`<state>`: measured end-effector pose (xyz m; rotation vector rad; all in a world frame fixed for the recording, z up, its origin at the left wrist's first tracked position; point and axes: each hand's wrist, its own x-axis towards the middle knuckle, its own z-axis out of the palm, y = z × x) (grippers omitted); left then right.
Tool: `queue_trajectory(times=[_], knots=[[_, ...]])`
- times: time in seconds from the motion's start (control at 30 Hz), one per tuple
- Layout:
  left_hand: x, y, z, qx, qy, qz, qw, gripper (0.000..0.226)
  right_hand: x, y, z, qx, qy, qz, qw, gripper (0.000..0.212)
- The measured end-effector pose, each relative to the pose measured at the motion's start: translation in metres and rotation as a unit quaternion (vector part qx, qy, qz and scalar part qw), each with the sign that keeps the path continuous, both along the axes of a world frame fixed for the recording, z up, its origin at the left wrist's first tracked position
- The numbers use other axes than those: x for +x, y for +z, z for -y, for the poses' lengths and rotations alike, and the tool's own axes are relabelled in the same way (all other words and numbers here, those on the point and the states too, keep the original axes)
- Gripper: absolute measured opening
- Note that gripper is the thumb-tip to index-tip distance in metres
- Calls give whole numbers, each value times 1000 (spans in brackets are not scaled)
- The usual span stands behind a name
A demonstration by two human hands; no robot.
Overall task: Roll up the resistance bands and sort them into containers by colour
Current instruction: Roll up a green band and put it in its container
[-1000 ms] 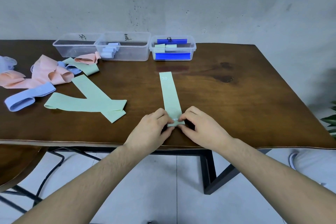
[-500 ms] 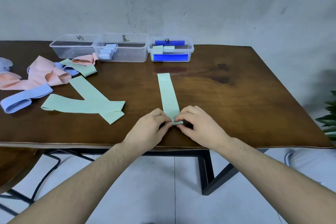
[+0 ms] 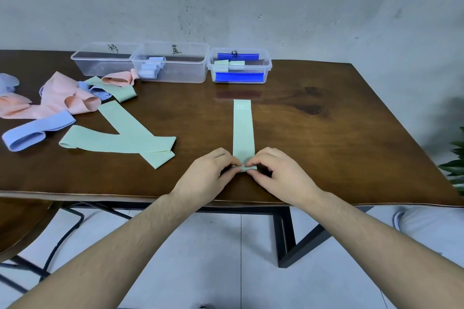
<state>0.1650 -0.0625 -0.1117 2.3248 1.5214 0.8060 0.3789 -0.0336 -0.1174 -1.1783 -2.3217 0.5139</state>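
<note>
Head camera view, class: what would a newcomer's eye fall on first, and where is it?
First, the left hand and right hand pinching the rolled near end of a green band at the table's front edge. Next, loose pink, blue and green bands heaped at far left, before three clear containers along the back.

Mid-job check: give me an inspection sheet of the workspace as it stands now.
Surface: brown wooden table, dark stain right of centre.
Job's things: green band flat, near end rolled; three clear tubs at the back; the right one holds green rolls, the middle one blue rolls.
Clutter: loose green bands, pink bands, blue band on the left.
Grips: left hand and right hand pinch the roll.
Cables: nothing seen.
Surroundings: grey wall, plant at right, tiled floor.
</note>
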Motion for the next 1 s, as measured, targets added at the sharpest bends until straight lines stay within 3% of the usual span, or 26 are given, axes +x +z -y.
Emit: queue_trajectory(times=[0.2, 0.5, 0.8, 1.0], knots=[[-3, -3, -2, -14, -2, -23, 1000, 25, -1, 0, 0, 17, -16, 4, 1000, 18], [-2, -5, -3, -4, 11, 32, 999, 16, 0, 2, 0, -8, -26, -11, 1000, 15], [1, -5, -9, -11, 35, 22, 999, 21, -1, -1, -1, 64, -4, 34, 997, 28], [0, -3, -10, -13, 23, 25, 999, 22, -3, -1, -8, 68, -4, 36, 997, 26]])
